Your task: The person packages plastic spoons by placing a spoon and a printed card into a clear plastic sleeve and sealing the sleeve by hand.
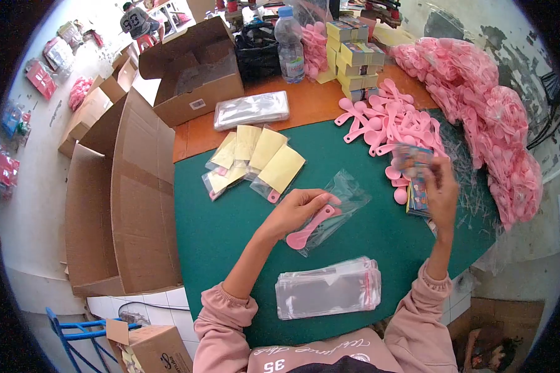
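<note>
My left hand [305,210] pinches a clear plastic bag [345,199] above the green tabletop. A pink spoon [305,233] hangs at the same fingers, its holed handle end near the thumb; whether it lies fully inside the bag I cannot tell. My right hand [443,189] is closed on a printed card [412,158], smeared by motion, just over a stack of similar cards [418,200]. A pile of loose pink spoons [392,121] lies beyond it. Near my body rests a stack of flat clear bags [328,291].
Several filled bags with yellow cards [279,169] lie at the left. Behind them are a wrapped bag bundle [252,110], an open carton [193,81], a water bottle [289,46] and card stacks [358,59]. Big sacks of pink spoons [488,118] line the right; a tall carton [144,205] stands left.
</note>
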The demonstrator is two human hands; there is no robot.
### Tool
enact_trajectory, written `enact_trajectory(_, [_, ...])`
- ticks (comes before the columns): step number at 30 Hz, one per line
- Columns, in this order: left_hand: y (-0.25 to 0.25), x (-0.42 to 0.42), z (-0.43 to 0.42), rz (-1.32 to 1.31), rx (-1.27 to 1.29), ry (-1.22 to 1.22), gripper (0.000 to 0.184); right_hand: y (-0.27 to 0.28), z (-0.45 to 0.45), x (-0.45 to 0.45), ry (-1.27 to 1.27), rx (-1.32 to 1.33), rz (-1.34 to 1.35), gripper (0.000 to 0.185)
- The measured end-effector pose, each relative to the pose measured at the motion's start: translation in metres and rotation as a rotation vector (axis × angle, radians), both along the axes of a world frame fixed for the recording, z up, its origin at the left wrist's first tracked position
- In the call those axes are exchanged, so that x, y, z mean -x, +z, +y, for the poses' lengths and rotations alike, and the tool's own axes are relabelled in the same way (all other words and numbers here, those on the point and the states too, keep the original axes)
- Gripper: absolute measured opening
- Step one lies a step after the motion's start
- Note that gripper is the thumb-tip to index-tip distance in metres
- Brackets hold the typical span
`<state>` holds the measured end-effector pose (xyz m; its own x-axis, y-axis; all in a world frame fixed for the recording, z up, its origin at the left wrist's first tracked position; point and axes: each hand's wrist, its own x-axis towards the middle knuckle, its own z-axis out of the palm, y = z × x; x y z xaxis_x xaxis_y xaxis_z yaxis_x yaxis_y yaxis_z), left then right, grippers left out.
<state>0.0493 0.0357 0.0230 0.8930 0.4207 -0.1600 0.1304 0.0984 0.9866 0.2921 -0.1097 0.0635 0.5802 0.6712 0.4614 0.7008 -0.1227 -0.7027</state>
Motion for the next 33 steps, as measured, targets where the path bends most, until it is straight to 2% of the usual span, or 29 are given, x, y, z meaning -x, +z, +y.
enact_trajectory(2, [-0.006,0.0,0.001,0.023,-0.033,0.009,0.032,0.001,0.017,0.027,0.217,-0.021,0.268,0.016])
enact_trajectory(3, [-0.008,0.0,0.002,0.043,-0.064,0.023,0.032,0.001,0.021,0.035,0.217,-0.025,0.269,0.016])
enact_trajectory(5, [-0.009,0.0,0.001,0.033,-0.033,0.05,0.031,0.0,0.024,0.047,0.364,-0.154,0.544,0.02])
enact_trajectory(9, [0.0,0.0,-0.002,0.006,0.128,0.123,0.029,-0.004,0.022,0.051,0.447,-0.116,0.704,0.026])
enact_trajectory(11, [0.002,-0.001,-0.005,-0.002,0.169,0.15,0.029,-0.009,0.02,0.046,0.507,0.068,0.73,0.026])
enact_trajectory(13, [0.001,0.0,-0.004,-0.01,0.21,0.176,0.029,-0.01,0.018,0.043,0.517,0.114,0.643,0.023])
enact_trajectory(15, [-0.006,0.002,0.001,0.062,0.038,0.033,0.031,-0.008,0.017,0.043,0.525,0.161,0.556,0.021])
enact_trajectory(18, [-0.012,0.002,0.0,0.13,-0.094,-0.031,0.03,0.001,0.014,0.043,0.512,0.242,0.472,0.015])
enact_trajectory(20, [-0.007,0.002,-0.001,0.121,-0.117,-0.037,0.03,0.005,0.011,0.042,0.517,0.337,0.386,0.013])
enact_trajectory(22, [-0.008,0.001,-0.002,0.113,-0.138,-0.043,0.03,0.005,0.008,0.04,0.507,0.324,0.395,0.012])
enact_trajectory(24, [-0.014,-0.001,-0.003,0.093,-0.067,-0.038,0.03,0.007,0.007,0.038,0.493,0.311,0.403,0.012])
enact_trajectory(26, [-0.011,-0.002,-0.006,0.047,-0.023,-0.036,0.03,0.01,0.007,0.037,0.519,0.422,0.26,0.014])
enact_trajectory(28, [-0.011,-0.001,-0.006,0.0,0.022,-0.03,0.03,0.013,0.006,0.037,0.498,0.388,0.293,0.012])
enact_trajectory(30, [-0.018,-0.001,-0.003,0.114,-0.151,-0.036,0.03,0.013,0.006,0.038,0.475,0.355,0.324,0.012])
enact_trajectory(33, [-0.021,-0.002,-0.005,0.028,-0.192,0.019,0.026,0.008,0.008,0.042,0.515,0.395,0.214,0.012])
